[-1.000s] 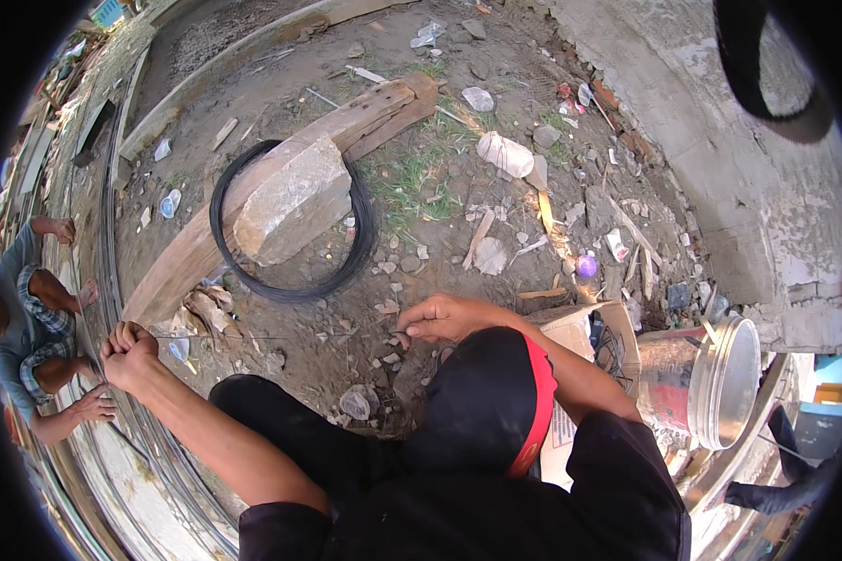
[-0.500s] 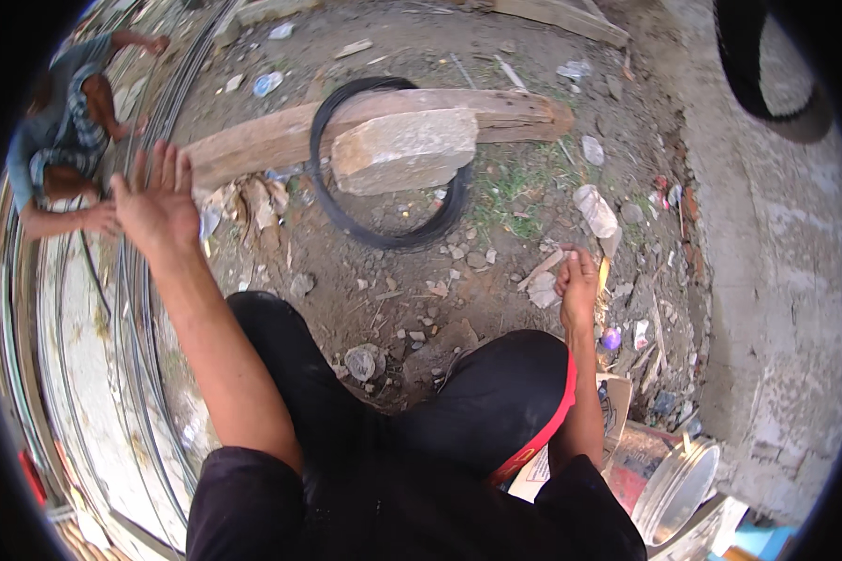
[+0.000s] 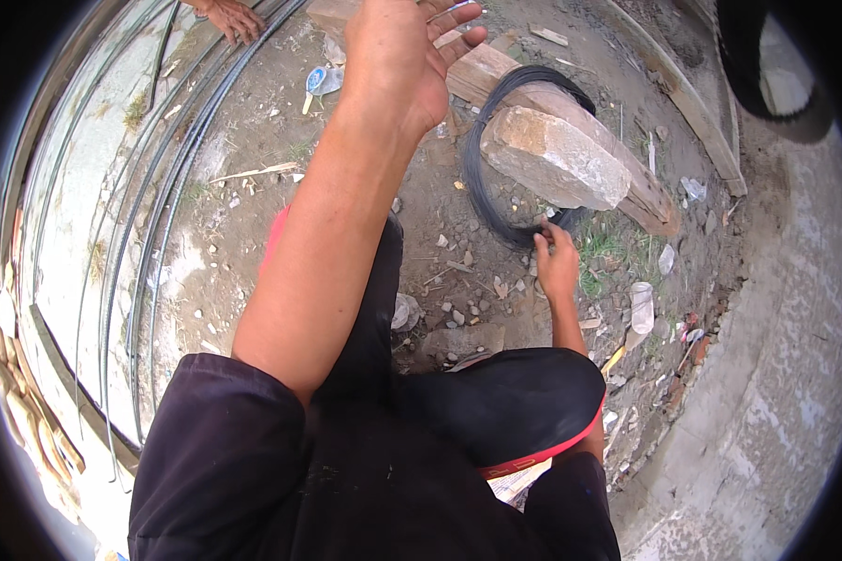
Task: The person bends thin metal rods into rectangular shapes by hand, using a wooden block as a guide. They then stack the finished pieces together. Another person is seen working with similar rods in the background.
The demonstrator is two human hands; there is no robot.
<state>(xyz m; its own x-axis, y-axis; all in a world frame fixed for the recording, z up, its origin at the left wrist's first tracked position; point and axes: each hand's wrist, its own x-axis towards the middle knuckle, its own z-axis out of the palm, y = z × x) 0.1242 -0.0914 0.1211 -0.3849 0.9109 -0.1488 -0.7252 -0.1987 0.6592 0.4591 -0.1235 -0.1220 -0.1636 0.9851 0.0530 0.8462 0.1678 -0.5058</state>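
Observation:
My left hand [image 3: 416, 56] is raised at the top centre, fingers spread and holding nothing, its forearm crossing much of the view. My right hand [image 3: 552, 251] reaches to the lower side of a black wire coil [image 3: 475, 159], fingers bent closely at it; what they pinch, if anything, is too small to make out. The coil loops around a pale stone block [image 3: 552, 159], which rests against a long weathered wooden beam [image 3: 655, 206]. My black-clad knee partly hides my right forearm.
A co-worker's hand [image 3: 234, 21] is at the top left by long steel rods [image 3: 166, 215]. A concrete slab [image 3: 786, 393] runs along the right, with a board [image 3: 692, 122] behind the beam. Stones, wood scraps and a white crumpled object [image 3: 642, 304] lie on the dirt.
My view has swung left. My left hand, pinched one second ago, opened and rose to the top centre. My right hand moved forward to the coil.

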